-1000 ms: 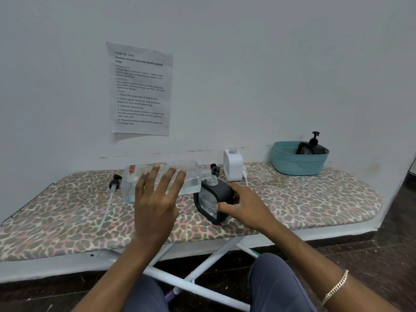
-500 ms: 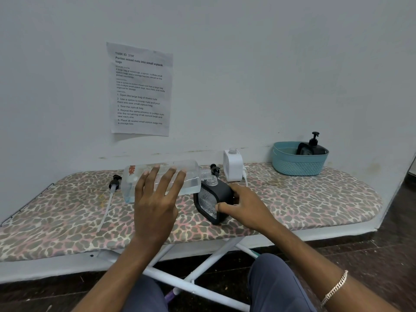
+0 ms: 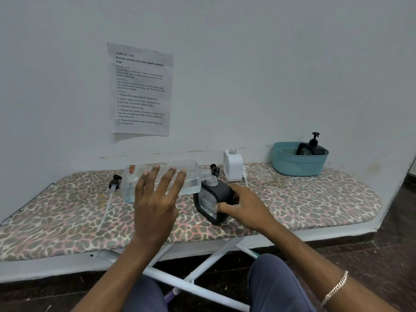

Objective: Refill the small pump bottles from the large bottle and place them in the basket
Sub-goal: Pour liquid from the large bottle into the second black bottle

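Observation:
My left hand (image 3: 157, 199) grips the large clear bottle (image 3: 193, 176), held on its side with its open neck over the mouth of a small black bottle (image 3: 212, 200). A little clear liquid lies along the large bottle's lower side. My right hand (image 3: 244, 207) holds the small black bottle tilted on the ironing board (image 3: 315, 199); its pump is off. A white small bottle (image 3: 233, 165) without a pump stands behind. In the teal basket (image 3: 299, 166) at the right sits a black pump bottle (image 3: 311, 147).
A black pump head with a long white tube (image 3: 110, 194) lies left of the large bottle. Another black pump head (image 3: 215, 168) lies by the white bottle. A printed sheet (image 3: 140, 88) hangs on the wall. The board's metal legs (image 3: 202, 266) cross below.

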### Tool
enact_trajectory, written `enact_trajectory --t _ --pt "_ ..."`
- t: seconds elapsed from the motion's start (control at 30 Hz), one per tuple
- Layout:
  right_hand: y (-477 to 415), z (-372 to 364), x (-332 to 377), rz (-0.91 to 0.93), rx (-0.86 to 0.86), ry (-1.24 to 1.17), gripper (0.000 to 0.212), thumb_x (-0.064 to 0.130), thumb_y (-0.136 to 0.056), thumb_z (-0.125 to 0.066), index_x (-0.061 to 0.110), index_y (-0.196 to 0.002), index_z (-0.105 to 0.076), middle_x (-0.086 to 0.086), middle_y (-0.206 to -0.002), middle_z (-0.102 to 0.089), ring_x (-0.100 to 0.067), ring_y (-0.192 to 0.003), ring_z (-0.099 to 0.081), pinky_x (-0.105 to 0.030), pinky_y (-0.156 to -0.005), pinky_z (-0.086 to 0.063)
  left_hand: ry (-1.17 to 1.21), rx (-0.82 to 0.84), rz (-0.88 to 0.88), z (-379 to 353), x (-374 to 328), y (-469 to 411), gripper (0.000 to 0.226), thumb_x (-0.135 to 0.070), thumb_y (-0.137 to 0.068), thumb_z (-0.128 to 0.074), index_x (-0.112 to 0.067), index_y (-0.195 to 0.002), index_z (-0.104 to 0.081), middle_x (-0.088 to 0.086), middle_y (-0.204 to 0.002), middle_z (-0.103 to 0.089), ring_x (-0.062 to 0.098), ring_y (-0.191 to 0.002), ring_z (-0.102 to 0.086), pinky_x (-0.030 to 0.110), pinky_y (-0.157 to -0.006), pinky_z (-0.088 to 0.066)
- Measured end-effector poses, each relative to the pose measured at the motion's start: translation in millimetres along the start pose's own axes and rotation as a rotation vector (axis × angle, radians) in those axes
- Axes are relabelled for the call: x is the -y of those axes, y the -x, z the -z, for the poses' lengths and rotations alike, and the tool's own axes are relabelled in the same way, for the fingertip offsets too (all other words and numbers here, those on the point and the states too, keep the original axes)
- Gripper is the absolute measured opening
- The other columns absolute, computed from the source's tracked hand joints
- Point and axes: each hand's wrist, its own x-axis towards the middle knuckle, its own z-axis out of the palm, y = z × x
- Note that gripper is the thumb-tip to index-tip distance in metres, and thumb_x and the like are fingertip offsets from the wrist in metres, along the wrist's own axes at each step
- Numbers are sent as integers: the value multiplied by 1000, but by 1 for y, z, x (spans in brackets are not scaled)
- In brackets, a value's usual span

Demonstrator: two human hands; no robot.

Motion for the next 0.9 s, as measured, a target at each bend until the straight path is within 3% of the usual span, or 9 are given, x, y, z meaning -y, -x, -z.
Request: enact_trajectory --t 0.23,0.9 --pt "0 0 -1 4 -3 3 39 37 -85 -79 26 -121 -68 9 -108 -75 -8 -98 -71 -36 -87 -59 7 -4 -1 0 0 0 80 19 -68 -72 -13 -140 -66 12 -137 -67 44 -133 -55 56 -116 -34" --pt "-1 0 -1 4 -4 5 43 39 -85 -79 26 -124 -67 13 -110 -74 -3 -97 -69 -24 -79 -55 0 -6 -9 -1 1 0 81 20 -67 -69 -13 -141 -65 13 -138 -67 44 -133 -55 56 -116 -34"
